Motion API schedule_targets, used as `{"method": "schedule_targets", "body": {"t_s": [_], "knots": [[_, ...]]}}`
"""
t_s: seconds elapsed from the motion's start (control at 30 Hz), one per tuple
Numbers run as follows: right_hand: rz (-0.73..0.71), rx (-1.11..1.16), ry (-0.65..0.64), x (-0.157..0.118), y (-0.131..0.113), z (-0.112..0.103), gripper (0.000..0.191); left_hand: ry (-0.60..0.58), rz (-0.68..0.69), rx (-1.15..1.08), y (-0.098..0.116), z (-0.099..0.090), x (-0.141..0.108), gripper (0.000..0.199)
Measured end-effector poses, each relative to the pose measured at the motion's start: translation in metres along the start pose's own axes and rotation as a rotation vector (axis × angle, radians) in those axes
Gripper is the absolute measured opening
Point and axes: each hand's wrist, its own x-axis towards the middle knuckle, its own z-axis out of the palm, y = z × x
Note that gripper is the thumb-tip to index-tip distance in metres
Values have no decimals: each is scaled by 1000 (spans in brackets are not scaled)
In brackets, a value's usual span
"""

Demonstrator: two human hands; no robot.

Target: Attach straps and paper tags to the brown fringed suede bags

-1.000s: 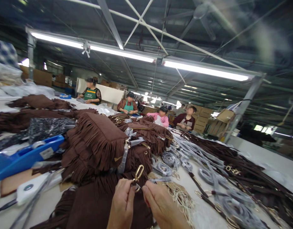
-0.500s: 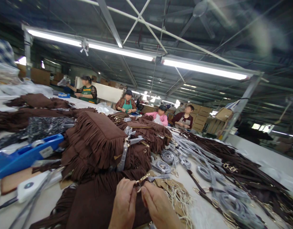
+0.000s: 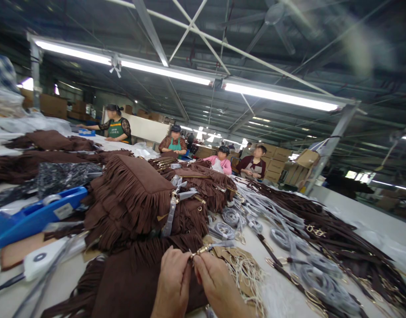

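Note:
Both hands meet over a brown fringed bag [image 3: 130,280] lying on the table in front of me. My left hand [image 3: 173,276] is closed, thumb and fingers pinched at the bag's upper right edge beside gold hardware. My right hand [image 3: 214,278] pinches a gold snap hook [image 3: 201,250], its fingertips almost touching the left ones. A strap end wrapped in clear plastic [image 3: 221,244] runs right from the hook. What exactly sits between the left fingertips is hidden by the fingers.
Fringed bags [image 3: 133,198] are piled behind my hands. A blue tape dispenser [image 3: 40,214] and a white-handled tool [image 3: 46,258] are at left. White strings [image 3: 246,274], plastic-wrapped straps [image 3: 285,240] and dark straps [image 3: 348,247] cover the right. Several co-workers [image 3: 174,141] sit across the table.
The gold hook has tipped from slanting upward to lying lower and flatter against my fingertips, which have drawn closer together. Across the table, one co-worker's raised arm has come down.

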Motion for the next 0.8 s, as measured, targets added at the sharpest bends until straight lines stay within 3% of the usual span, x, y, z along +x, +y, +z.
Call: {"method": "schedule_targets", "body": {"t_s": [0.1,0.23,0.37,0.6,0.7,0.8], "knots": [[46,35,-22,0,7,4,49,-82,-5,-79,4,-2,-1,23],[84,2,-37,-5,14,3,48,-183,-172,-233,13,-9,2,35],[61,-34,-60,-10,11,0,43,-169,-360,-323,16,-10,9,41],[45,-83,-25,-19,22,3,37,-210,-530,-597,10,0,12,27],[44,-122,74,-24,25,1,31,-177,-527,-540,13,1,15,25],[-5,-120,274,-29,19,-8,17,-113,-430,-429,23,-4,26,23]]}}
